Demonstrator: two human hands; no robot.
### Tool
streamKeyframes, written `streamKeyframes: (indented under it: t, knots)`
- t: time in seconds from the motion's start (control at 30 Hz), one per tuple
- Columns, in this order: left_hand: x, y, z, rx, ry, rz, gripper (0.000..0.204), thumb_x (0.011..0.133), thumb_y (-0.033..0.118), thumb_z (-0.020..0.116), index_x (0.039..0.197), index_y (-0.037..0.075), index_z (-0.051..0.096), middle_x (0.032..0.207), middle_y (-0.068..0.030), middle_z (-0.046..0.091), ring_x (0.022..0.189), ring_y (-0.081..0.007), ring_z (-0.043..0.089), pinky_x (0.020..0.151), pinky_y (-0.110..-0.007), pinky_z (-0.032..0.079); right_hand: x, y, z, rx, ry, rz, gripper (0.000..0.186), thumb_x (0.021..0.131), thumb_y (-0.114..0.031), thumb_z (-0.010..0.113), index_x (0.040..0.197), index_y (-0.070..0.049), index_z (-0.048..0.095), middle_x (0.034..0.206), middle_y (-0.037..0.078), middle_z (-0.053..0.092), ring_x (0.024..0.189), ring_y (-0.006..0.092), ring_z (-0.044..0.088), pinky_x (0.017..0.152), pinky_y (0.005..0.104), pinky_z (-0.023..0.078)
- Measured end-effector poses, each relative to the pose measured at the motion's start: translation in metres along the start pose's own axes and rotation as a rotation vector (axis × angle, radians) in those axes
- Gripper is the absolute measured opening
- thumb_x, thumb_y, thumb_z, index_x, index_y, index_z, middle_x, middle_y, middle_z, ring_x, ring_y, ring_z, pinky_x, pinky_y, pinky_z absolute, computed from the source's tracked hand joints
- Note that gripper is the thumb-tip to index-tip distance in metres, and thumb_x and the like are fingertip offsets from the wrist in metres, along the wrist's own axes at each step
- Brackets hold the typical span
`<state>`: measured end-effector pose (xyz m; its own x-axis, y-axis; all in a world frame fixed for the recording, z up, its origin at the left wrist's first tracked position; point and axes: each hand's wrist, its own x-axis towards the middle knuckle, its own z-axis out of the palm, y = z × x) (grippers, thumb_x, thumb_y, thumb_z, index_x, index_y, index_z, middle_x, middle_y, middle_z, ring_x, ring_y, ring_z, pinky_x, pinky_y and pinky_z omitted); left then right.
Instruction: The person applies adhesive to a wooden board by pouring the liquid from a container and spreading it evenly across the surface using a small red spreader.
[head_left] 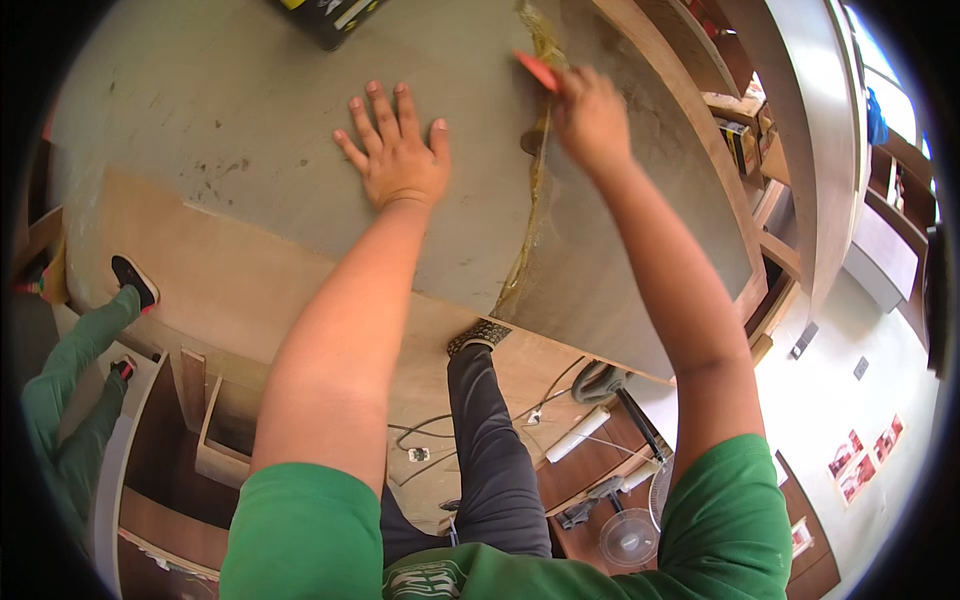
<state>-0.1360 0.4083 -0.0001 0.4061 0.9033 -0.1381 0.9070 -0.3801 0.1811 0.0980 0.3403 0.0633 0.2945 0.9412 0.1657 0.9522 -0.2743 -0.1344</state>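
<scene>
My left hand [405,172] lies flat on a grey sheet [290,120], fingers spread and holding nothing. To the right, my right hand [592,118] is closed round a flat orange-red spreader [538,70], slightly blurred; most of its grip is hidden by my fingers. Below the spreader runs a ragged strip of yellowish glue [535,205], from the sheet's far side to its near edge. A dark round spot [531,143] sits beside the strip, near my right wrist. Right of the strip the surface is a darker grey-brown [650,250].
A black and yellow can [330,22] stands at the far edge. Another person's green-trousered leg [75,350] is at left. Open wooden cabinets [190,450] lie lower left. Cables [425,432], a white roll [578,434] and a clear round container [629,537] are below. Curved wooden panels [815,150] rise at right.
</scene>
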Motion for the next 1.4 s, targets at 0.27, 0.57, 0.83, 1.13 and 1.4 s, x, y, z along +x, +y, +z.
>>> streamKeyframes:
  t: [0.27,0.57,0.83,1.13,1.4]
  knots:
    - [0.001,0.008,0.005,-0.009,0.036,0.009,0.071,0.100,0.055,0.040,0.161,0.022,0.024,0.169,-0.0086,0.012,0.155,-0.0341,0.008,0.122,-0.060,0.000,-0.108,-0.008,-0.030,-0.107,-0.303,0.304,0.044,0.084,-0.013,0.065,0.127,-0.013,0.061,0.117,0.008,0.061,0.109,0.0308,0.057,0.087,0.0483,0.048]
    - [0.001,0.005,0.005,0.009,0.061,0.014,0.072,0.099,0.056,0.040,0.161,0.023,0.023,0.169,-0.0082,0.011,0.155,-0.0334,0.007,0.122,-0.060,0.000,-0.069,0.105,-0.054,0.233,-0.208,0.754,0.029,0.091,-0.016,0.053,0.111,-0.005,0.071,0.109,0.025,0.070,0.105,0.0445,0.065,0.091,0.0492,0.050]
    - [0.002,-0.001,0.004,0.045,0.075,0.016,0.072,0.099,0.055,0.041,0.161,0.023,0.023,0.170,-0.0079,0.010,0.156,-0.0329,0.006,0.122,-0.059,0.000,-0.036,0.086,-0.026,0.253,-0.338,0.706,0.035,0.092,-0.023,0.050,0.109,0.000,0.069,0.107,0.028,0.069,0.104,0.0464,0.064,0.093,0.0490,0.049]
    - [0.000,0.005,0.004,0.067,0.014,-0.012,0.073,0.099,0.056,0.039,0.161,0.022,0.022,0.170,-0.0087,0.010,0.156,-0.0323,0.006,0.123,-0.058,-0.001,-0.008,0.185,-0.003,0.157,-0.328,0.643,0.021,0.087,-0.014,0.058,0.088,0.003,0.070,0.091,0.023,0.073,0.085,0.0335,0.072,0.073,0.0437,0.057]
    - [0.000,-0.005,0.001,0.051,0.026,-0.004,0.073,0.099,0.055,0.040,0.161,0.021,0.023,0.170,-0.0092,0.011,0.156,-0.0334,0.007,0.122,-0.059,0.000,0.085,0.134,0.031,-0.069,-0.599,0.453,0.025,0.091,-0.014,0.054,0.099,-0.006,0.076,0.094,0.018,0.074,0.091,0.0342,0.071,0.080,0.0434,0.056]
